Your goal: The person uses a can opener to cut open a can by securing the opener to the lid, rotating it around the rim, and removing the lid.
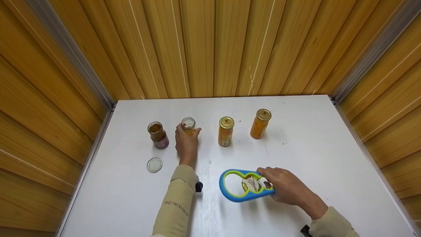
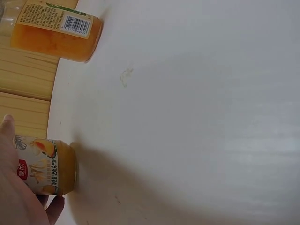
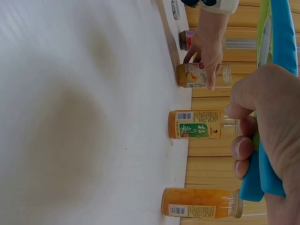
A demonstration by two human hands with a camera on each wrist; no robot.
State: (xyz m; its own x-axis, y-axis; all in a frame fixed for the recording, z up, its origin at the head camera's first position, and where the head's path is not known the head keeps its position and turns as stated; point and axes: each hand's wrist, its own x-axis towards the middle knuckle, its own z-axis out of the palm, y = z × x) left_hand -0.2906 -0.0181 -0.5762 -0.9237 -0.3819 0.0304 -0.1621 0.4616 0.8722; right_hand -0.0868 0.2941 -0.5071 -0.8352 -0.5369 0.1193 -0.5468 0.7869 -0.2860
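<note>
My left hand (image 1: 186, 143) grips an open glass jar (image 1: 188, 123) with a peach label and orange-yellow contents; the jar (image 2: 65, 171) stands on the table in the left wrist view. In my right hand (image 1: 287, 186) is a blue and green jar opener (image 1: 230, 196), held up over the table by its narrow end. A round lid (image 1: 251, 184) shows within one of the opener's holes. Right of the left hand stands a lidded jar of orange fruit (image 1: 225, 131), whose label (image 3: 199, 126) faces the right wrist camera.
An open jar with dark contents (image 1: 158, 134) stands left of the left hand, and a loose lid (image 1: 154, 165) lies in front of it. Farther right is another gold-lidded jar (image 1: 260, 123). Wood-patterned walls (image 1: 210, 49) border the white table (image 1: 125, 197).
</note>
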